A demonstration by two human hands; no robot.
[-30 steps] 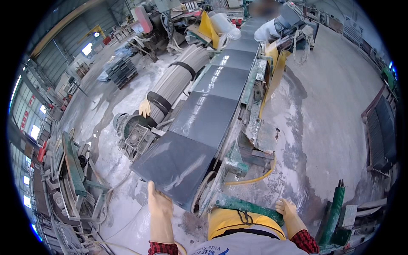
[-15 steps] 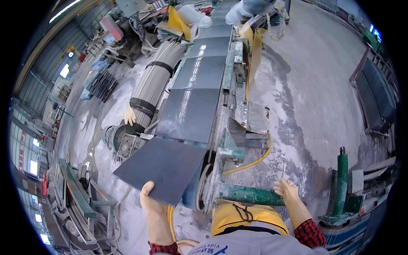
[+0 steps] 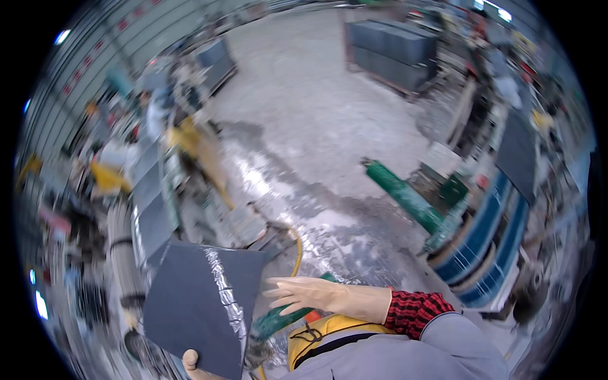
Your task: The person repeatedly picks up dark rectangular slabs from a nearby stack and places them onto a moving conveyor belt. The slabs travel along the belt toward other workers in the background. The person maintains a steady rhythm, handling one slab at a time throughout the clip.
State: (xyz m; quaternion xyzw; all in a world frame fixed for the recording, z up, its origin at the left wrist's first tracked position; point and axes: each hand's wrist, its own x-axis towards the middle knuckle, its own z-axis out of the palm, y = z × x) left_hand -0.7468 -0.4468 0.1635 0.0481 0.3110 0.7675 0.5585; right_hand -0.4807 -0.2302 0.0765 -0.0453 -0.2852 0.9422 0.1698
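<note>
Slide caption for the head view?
Gloved left hand holds a dark grey slab by its lower edge, right hand open beside it.

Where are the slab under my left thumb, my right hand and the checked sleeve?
Slab point(image 3: 193, 301): head view, middle of upper face.
Right hand point(image 3: 308, 294): head view, middle of the hand.
Checked sleeve point(image 3: 415, 311): head view, middle of cloth.

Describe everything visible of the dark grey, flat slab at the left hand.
The dark grey, four-sided slab looks like thin, smooth stone, with a bright glossy streak down its right part. It sits askew at lower left. The cream-gloved left hand holds its near edge, thumb on top; the cream-gloved right hand is by its right edge, contact unclear.
</note>
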